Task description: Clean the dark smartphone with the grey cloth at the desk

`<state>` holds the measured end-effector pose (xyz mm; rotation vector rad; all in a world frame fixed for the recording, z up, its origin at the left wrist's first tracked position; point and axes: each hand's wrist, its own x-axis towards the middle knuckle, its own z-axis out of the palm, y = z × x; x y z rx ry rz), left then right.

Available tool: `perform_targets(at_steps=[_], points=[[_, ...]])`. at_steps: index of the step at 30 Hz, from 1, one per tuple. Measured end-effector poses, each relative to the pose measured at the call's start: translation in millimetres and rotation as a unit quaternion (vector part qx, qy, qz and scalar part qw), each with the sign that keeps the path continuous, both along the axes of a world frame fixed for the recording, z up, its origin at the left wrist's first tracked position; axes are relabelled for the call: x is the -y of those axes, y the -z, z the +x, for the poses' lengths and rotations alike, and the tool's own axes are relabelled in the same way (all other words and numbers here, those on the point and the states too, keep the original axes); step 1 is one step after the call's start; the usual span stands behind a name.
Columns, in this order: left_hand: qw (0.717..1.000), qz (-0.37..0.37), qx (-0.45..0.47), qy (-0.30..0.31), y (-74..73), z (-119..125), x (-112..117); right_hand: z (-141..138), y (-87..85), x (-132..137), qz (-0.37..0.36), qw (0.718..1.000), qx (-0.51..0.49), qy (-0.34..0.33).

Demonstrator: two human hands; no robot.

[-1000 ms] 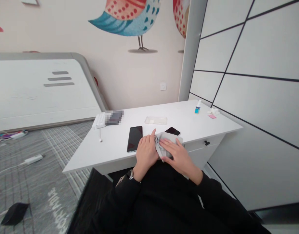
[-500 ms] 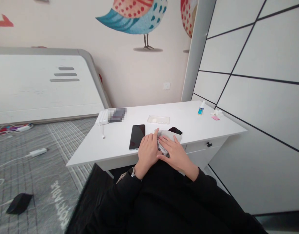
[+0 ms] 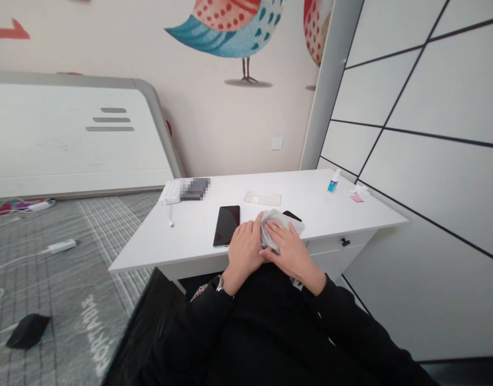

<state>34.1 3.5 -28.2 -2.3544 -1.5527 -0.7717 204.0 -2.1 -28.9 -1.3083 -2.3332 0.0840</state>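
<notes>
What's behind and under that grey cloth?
Past the far edge of the cloth, part of a black phone shows on the desk. The rest of it is hidden, and whatever lies beneath the cloth, where the right hand rests, is covered.

Illegible white lettering point(image 3: 94, 335) on rug point(image 3: 65, 284)

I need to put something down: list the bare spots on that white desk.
Free: the desk at its front left, between the white cord and the front edge; the stretch between the clear case and the small bottle. Crowded: the front middle, where the tablet, left hand, right hand, grey cloth and dark device bunch together.
</notes>
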Motion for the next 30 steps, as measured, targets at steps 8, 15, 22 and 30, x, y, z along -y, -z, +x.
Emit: perform_targets(at_steps=[8, 15, 22, 30], points=[[1.000, -0.001, 0.017, 0.014, -2.1, 1, 1, 50, -1.1, -13, -0.012, 0.998, -0.035, 0.046], [1.000, -0.005, 0.008, 0.008, -0.5, 1, 0, 3, 0.7, -11, 0.009, 1.000, 0.006, 0.028], [1.000, -0.002, -0.001, 0.014, -1.0, 0, 0, 35, 2.0, 2, -0.019, 1.000, -0.020, 0.000], [1.000, 0.003, -0.004, 0.020, -0.8, -1, 1, 8, 5.9, -7, 0.020, 0.998, -0.014, 0.064]])
